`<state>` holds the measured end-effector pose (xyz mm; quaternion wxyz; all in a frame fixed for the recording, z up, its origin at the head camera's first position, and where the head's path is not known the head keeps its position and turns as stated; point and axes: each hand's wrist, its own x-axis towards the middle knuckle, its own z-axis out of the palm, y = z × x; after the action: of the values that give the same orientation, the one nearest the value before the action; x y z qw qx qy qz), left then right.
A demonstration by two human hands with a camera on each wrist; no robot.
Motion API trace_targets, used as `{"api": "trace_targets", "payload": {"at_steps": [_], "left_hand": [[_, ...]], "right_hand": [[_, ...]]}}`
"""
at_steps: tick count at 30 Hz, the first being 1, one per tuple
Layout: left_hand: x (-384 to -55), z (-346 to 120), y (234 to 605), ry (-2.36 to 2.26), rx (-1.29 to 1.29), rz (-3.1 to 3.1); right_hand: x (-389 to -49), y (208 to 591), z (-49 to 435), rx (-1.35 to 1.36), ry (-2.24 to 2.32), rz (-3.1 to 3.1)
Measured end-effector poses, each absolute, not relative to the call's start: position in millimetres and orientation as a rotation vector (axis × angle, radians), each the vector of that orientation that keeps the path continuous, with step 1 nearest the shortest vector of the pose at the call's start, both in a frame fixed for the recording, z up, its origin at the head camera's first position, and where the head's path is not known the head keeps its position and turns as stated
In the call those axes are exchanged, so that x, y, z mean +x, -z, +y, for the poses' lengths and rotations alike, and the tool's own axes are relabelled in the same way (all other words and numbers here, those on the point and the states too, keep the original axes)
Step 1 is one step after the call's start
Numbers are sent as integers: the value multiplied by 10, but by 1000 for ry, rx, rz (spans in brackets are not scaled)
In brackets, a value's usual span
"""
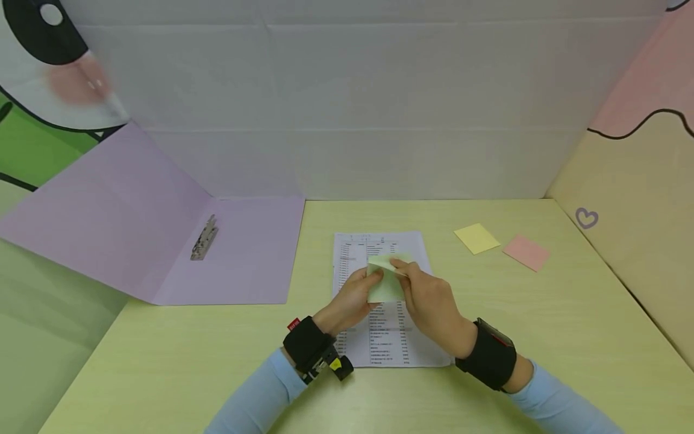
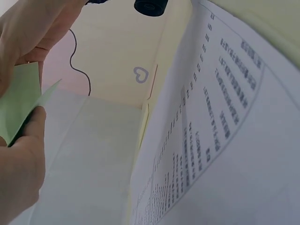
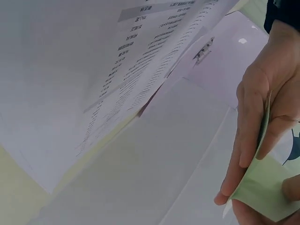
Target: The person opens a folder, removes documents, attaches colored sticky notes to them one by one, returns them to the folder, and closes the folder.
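The left hand [image 1: 351, 301] and right hand [image 1: 435, 304] pinch a bent green sticky note [image 1: 386, 288] above the printed sheet [image 1: 386, 337], hiding some lines; its print is too blurred to read. Left of the sheet, a lilac folder [image 1: 252, 253] lies open.

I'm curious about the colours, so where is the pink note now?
In the head view, the pink note lies on the right part of the table, just right of the yellow note, beyond the right hand.

The note [image 1: 386, 290] is above paper [image 1: 386, 340], right of folder [image 1: 250, 259].
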<state>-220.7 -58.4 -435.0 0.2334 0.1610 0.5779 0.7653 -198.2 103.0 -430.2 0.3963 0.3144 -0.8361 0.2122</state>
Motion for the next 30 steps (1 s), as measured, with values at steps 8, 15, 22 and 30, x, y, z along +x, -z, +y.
{"api": "trace_targets", "payload": {"at_steps": [8, 15, 22, 30], "left_hand": [[-2208, -527, 4320, -2109, 407, 1703], [-2213, -493, 4340, -2112, 379, 1750], [-2230, -531, 4399, -2092, 361, 1687], [-2223, -568, 4441, -2077, 346, 1644]], "right_hand": [[-1997, 4373, 1040, 883, -399, -2075], [-1989, 4415, 1046, 860, -495, -2100], [-1978, 4403, 1052, 815, -565, -2169], [-1967, 4381, 1081, 794, -636, -2179]]}}
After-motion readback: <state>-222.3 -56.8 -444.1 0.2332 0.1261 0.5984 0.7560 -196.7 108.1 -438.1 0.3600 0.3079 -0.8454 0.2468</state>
